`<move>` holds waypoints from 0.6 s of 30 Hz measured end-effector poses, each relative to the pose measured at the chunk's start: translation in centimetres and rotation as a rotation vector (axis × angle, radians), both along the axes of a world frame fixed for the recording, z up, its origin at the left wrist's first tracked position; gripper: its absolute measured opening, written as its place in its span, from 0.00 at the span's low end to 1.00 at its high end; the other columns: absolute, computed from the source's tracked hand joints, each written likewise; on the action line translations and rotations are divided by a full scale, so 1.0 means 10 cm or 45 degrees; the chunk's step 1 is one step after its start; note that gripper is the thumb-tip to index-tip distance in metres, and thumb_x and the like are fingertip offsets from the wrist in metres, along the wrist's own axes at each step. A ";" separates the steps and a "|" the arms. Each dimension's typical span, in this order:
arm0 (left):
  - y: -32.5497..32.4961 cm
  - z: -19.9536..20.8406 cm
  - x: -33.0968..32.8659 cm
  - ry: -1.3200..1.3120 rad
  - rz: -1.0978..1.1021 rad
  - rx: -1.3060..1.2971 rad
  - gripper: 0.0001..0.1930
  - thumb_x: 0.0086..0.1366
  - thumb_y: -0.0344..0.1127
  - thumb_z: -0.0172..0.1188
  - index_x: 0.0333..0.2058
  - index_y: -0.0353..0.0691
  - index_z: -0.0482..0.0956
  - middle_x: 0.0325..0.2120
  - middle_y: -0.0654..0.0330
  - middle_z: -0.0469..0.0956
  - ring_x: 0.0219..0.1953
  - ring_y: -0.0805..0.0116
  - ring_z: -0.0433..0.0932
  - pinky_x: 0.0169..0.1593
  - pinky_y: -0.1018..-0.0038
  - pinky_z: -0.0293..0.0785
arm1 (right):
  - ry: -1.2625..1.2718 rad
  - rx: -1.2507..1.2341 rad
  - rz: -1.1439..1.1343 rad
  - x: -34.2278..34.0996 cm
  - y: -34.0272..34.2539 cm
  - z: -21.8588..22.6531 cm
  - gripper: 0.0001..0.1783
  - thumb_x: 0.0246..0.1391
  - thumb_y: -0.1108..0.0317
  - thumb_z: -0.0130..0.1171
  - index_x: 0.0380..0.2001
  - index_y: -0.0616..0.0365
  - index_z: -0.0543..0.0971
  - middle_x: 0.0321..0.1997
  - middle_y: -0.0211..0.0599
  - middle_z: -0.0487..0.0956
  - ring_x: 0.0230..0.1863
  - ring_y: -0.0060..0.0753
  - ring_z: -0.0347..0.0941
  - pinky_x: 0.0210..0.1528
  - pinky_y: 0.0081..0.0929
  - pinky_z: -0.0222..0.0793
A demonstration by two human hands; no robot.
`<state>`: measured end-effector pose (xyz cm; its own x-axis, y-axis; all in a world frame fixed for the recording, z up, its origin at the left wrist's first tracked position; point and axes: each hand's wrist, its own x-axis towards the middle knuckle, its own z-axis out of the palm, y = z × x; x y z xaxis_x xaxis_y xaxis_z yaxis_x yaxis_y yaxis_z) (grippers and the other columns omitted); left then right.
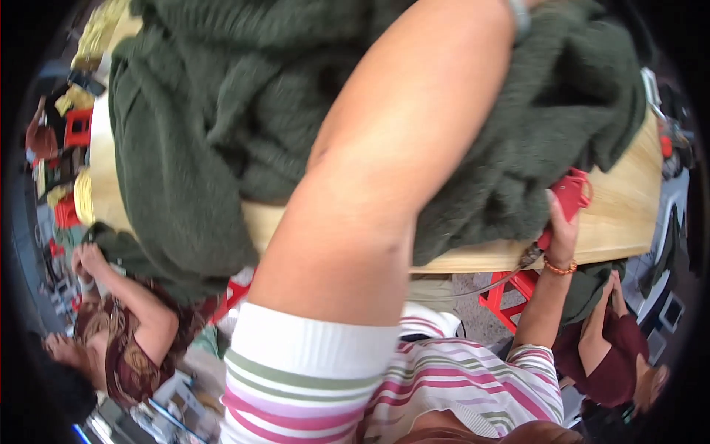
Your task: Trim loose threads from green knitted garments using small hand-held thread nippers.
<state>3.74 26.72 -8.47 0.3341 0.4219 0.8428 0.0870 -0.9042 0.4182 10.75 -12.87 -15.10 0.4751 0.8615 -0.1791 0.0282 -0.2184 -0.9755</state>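
My left forearm (370,185) stretches diagonally over a dark green knitted garment (200,148), with a grey band (520,18) at its wrist. The left hand itself lies past the top edge. By the table's near right edge, my right hand (563,228) is closed round a red hand-held device (569,194) with a small loop on its side. A cord (481,287) runs from about its lower end, beneath the table edge. The device's exact kind cannot be made out. Folds of the garment lie just beyond it.
The pale wooden table (617,211) shows around the knit, which hangs over its near edge. Red stools (510,300) stand below. One person (122,325) sits at the left and another (603,355) at the right, both handling dark green cloth. Yellow bundles (83,196) are at far left.
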 end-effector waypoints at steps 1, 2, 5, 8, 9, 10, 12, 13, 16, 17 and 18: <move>-0.08 -0.03 0.01 0.105 0.077 0.023 0.23 0.55 0.35 0.60 0.50 0.39 0.72 0.49 0.34 0.66 0.54 0.34 0.64 0.60 0.49 0.61 | -0.052 -0.033 -0.017 0.02 0.00 0.00 0.17 0.60 0.69 0.57 0.52 0.61 0.71 0.45 0.30 0.76 0.46 0.23 0.73 0.51 0.24 0.67; -0.10 -0.01 -0.02 0.124 0.065 0.052 0.23 0.55 0.35 0.60 0.51 0.39 0.72 0.49 0.34 0.66 0.53 0.34 0.64 0.60 0.49 0.61 | -0.032 -0.049 -0.031 -0.10 0.06 0.13 0.13 0.57 0.70 0.62 0.45 0.57 0.73 0.38 0.23 0.73 0.38 0.16 0.68 0.43 0.18 0.65; -0.17 0.03 0.01 0.148 0.140 0.199 0.24 0.56 0.35 0.60 0.53 0.39 0.71 0.51 0.38 0.67 0.53 0.37 0.64 0.60 0.52 0.60 | -0.050 0.018 -0.015 -0.13 0.07 0.25 0.13 0.56 0.69 0.63 0.44 0.55 0.73 0.37 0.21 0.72 0.36 0.14 0.67 0.39 0.17 0.64; -0.21 0.07 -0.02 0.201 0.112 0.315 0.27 0.57 0.35 0.61 0.57 0.41 0.70 0.53 0.43 0.67 0.56 0.44 0.63 0.61 0.53 0.58 | 0.041 0.005 -0.012 -0.13 0.02 0.28 0.12 0.56 0.67 0.63 0.43 0.53 0.74 0.35 0.20 0.72 0.35 0.13 0.66 0.37 0.17 0.65; -0.19 0.06 -0.14 0.300 0.198 0.334 0.27 0.57 0.36 0.62 0.56 0.41 0.70 0.54 0.44 0.67 0.57 0.44 0.62 0.62 0.53 0.57 | 0.064 -0.001 0.006 -0.16 0.05 0.30 0.11 0.57 0.66 0.63 0.41 0.53 0.74 0.34 0.20 0.72 0.34 0.13 0.67 0.36 0.18 0.65; -0.25 0.10 -0.24 0.310 0.225 0.327 0.28 0.59 0.41 0.62 0.58 0.50 0.70 0.56 0.49 0.68 0.59 0.48 0.64 0.63 0.54 0.59 | 0.088 0.029 0.078 -0.20 0.10 0.27 0.10 0.56 0.65 0.63 0.39 0.52 0.75 0.32 0.19 0.71 0.33 0.13 0.66 0.35 0.18 0.65; -0.29 0.18 -0.66 0.626 0.352 0.159 0.28 0.65 0.42 0.56 0.64 0.53 0.62 0.62 0.52 0.64 0.63 0.52 0.62 0.64 0.58 0.58 | 0.048 0.077 0.165 -0.32 0.27 0.28 0.09 0.55 0.62 0.64 0.33 0.51 0.75 0.28 0.18 0.71 0.30 0.12 0.65 0.33 0.19 0.65; -0.41 0.20 -0.76 0.614 0.266 0.064 0.27 0.63 0.42 0.56 0.61 0.49 0.67 0.60 0.48 0.66 0.63 0.48 0.61 0.64 0.57 0.59 | 0.080 0.134 0.135 -0.33 0.31 0.18 0.11 0.54 0.61 0.65 0.33 0.53 0.75 0.27 0.20 0.72 0.27 0.12 0.67 0.30 0.18 0.67; -1.22 0.57 -0.94 0.618 -0.134 -0.234 0.20 0.68 0.36 0.52 0.58 0.41 0.71 0.62 0.48 0.64 0.65 0.50 0.60 0.67 0.61 0.53 | 0.178 0.002 0.064 -0.21 0.16 0.24 0.15 0.54 0.59 0.64 0.37 0.57 0.76 0.26 0.25 0.75 0.21 0.16 0.70 0.21 0.19 0.69; -1.61 0.74 -1.09 0.600 -0.056 -0.182 0.19 0.67 0.35 0.54 0.56 0.40 0.72 0.61 0.47 0.65 0.65 0.50 0.60 0.66 0.61 0.55 | 0.171 -0.011 0.065 -0.19 0.14 0.24 0.16 0.54 0.59 0.64 0.39 0.58 0.76 0.26 0.26 0.76 0.20 0.18 0.71 0.19 0.19 0.69; -1.85 0.71 -1.25 0.565 0.078 0.008 0.20 0.66 0.34 0.56 0.56 0.40 0.72 0.61 0.48 0.65 0.66 0.48 0.59 0.66 0.60 0.54 | 0.170 0.041 0.045 -0.18 0.13 0.20 0.17 0.54 0.59 0.63 0.40 0.59 0.76 0.26 0.27 0.76 0.20 0.18 0.71 0.19 0.19 0.70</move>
<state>-8.74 8.19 -1.39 0.6385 0.4474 0.6262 0.3099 -0.8943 0.3228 8.94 -11.59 -13.10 0.4181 0.8836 -0.2110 -0.0955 -0.1883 -0.9775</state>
